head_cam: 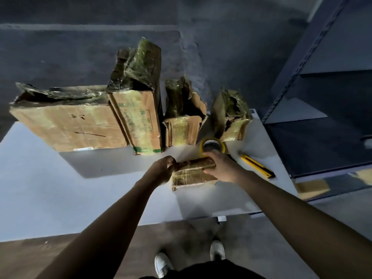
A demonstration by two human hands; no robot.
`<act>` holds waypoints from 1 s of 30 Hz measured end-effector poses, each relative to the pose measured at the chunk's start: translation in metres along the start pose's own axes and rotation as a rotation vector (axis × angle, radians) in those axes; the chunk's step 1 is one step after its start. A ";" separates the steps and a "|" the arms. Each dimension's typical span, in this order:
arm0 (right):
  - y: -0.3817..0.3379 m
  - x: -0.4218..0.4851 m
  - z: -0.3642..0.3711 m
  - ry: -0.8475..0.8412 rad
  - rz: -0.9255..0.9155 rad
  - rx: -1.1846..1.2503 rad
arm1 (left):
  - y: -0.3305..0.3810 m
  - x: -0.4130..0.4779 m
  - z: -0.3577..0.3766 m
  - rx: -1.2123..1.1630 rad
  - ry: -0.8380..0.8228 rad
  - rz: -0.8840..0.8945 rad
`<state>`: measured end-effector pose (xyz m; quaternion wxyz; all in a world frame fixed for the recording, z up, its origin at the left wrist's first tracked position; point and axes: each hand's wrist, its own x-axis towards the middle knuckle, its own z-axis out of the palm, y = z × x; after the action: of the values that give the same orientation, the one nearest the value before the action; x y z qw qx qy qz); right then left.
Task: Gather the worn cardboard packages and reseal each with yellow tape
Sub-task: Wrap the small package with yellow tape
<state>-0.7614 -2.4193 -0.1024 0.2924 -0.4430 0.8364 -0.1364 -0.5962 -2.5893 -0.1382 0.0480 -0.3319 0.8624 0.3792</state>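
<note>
A small worn cardboard package [191,174] lies on the white table [60,188] near its front right. My left hand [162,170] grips its left end and my right hand [221,168] holds its right end, fingers curled over the top edge. Just behind my right hand stands a roll of yellow tape [213,145]. Several bigger worn packages stand in a row at the back: a wide one [68,121], a tall one [138,109], a torn middle one [182,121] and a small crumpled one [231,115].
A yellow utility knife [257,165] lies on the table to the right of my right hand. A dark metal shelving unit [322,97] stands close at the right. The table's front edge runs just ahead of my white shoes [217,250].
</note>
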 end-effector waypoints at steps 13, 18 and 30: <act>0.009 -0.007 -0.002 0.088 0.132 0.094 | 0.014 -0.002 0.001 0.175 -0.028 0.192; 0.021 0.003 0.002 0.008 0.154 0.136 | 0.027 -0.005 0.012 0.376 -0.005 0.234; 0.020 0.010 0.017 0.003 0.128 0.262 | 0.043 -0.002 0.021 0.464 0.125 0.100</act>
<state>-0.7690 -2.4154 -0.1292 0.3545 -0.3464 0.8386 -0.2262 -0.6246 -2.5526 -0.1257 0.0508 -0.2918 0.9430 0.1518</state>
